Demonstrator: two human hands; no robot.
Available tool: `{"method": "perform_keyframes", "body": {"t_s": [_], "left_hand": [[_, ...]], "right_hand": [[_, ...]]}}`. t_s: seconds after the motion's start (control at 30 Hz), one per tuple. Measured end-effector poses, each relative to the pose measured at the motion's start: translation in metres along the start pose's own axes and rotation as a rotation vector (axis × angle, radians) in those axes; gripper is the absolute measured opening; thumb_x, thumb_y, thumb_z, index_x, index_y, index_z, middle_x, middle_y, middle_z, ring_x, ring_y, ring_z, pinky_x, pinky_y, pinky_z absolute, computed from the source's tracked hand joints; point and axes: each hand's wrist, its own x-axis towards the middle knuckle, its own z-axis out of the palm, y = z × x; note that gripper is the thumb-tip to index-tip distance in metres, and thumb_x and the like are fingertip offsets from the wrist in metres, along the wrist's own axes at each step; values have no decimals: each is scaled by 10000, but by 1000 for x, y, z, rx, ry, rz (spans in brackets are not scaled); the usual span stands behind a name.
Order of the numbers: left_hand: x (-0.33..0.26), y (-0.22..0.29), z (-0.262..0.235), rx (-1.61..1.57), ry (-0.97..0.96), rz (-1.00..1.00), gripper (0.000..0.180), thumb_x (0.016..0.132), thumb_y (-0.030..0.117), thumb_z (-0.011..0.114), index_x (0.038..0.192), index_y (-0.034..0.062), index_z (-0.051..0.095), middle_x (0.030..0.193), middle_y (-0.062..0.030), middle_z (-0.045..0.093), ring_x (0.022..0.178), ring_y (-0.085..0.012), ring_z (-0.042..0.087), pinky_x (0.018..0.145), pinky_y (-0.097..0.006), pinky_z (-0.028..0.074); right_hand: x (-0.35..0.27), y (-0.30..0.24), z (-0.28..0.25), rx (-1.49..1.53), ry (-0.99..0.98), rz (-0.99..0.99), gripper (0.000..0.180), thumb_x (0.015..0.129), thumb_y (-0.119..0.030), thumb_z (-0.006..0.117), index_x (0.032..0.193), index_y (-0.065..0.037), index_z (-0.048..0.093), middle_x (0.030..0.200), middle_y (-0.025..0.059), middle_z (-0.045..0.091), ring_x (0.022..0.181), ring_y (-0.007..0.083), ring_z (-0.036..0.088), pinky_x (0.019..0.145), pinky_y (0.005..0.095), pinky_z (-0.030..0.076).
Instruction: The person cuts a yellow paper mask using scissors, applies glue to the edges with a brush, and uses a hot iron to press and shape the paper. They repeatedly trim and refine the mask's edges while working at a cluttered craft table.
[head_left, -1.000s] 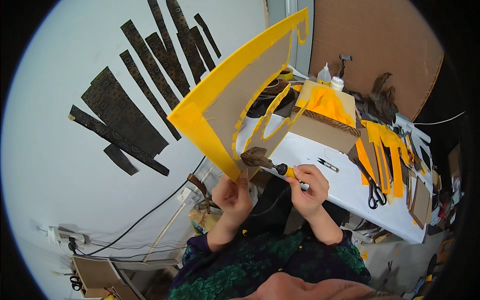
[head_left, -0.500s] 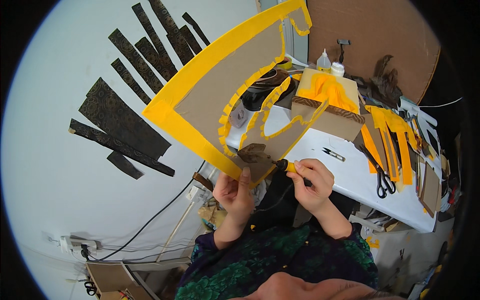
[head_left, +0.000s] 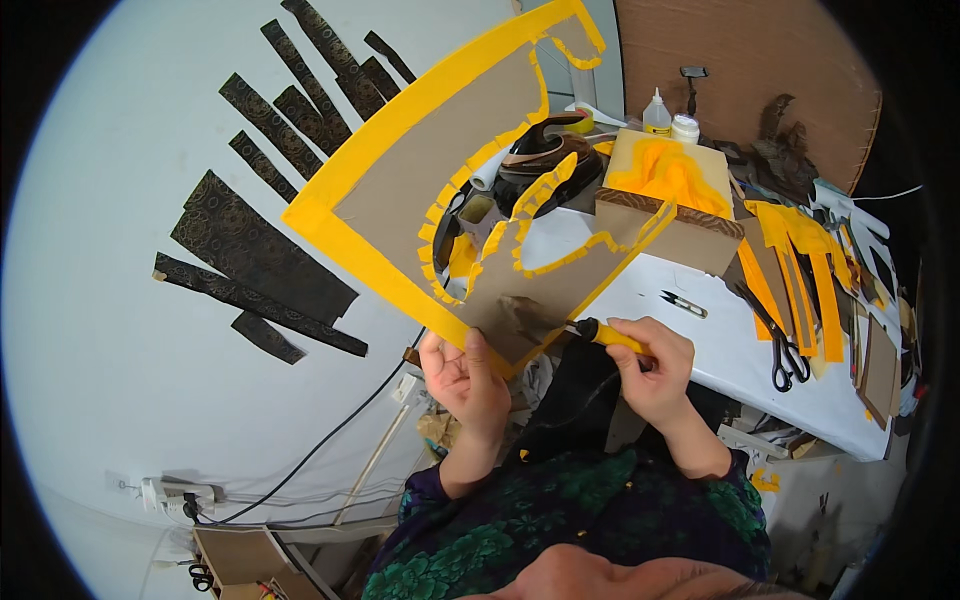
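A large grey-brown board (head_left: 430, 135) with a yellow covered border is held up at a tilt in front of me. Its curved cut-outs are edged with snipped yellow tabs. My left hand (head_left: 468, 385) grips the lower edge, thumb on the face and fingers behind. My right hand (head_left: 655, 375) is closed round the yellow handle of a small hand iron (head_left: 612, 337) with a flat, pointed metal plate. The plate lies over the board's lower part, below the cut-outs; whether it touches is hard to tell. A thin dark cord hangs near the handle.
On the white table (head_left: 715, 355) lie thread snips (head_left: 685, 304), black scissors (head_left: 785, 350) and yellow strips (head_left: 825, 305). A box (head_left: 675, 240) with yellow cloth and a dark clothes iron (head_left: 550, 160) stand behind. Dark patterned strips (head_left: 255, 260) hang on the left wall.
The board has swung a little to the left at its top. The iron's plate has shifted slightly right and down, and more of its yellow handle shows. Both hands keep their holds.
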Motion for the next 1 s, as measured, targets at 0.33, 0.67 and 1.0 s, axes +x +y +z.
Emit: {"method": "perform_keyframes", "body": {"t_s": [0.33, 0.67, 1.0], "left_hand": [[1, 0, 2, 219, -32, 133, 246, 960, -54, 562, 1195, -56, 488, 1032, -125, 652, 810, -65, 577, 732, -174, 439], [2, -3, -5, 367, -65, 190, 196, 962, -41, 571, 1151, -64, 524, 944, -94, 637, 708, -41, 518, 639, -156, 390], [-3, 4, 5, 117, -72, 63, 304, 965, -74, 526, 1263, -98, 469, 1011, -118, 646, 844, -80, 593, 762, -183, 449]], "right_hand": [[31, -17, -32, 338, -284, 371, 187, 961, -136, 644, 978, 43, 697, 783, 47, 696, 708, 66, 585, 641, 215, 472], [48, -40, -39, 181, -266, 267, 143, 908, -97, 689, 941, 40, 714, 756, 64, 708, 654, 77, 614, 615, 221, 490], [19, -29, -11, 66, -103, -48, 173, 802, -33, 761, 958, 22, 712, 683, 104, 662, 516, 178, 611, 498, 255, 466]]}}
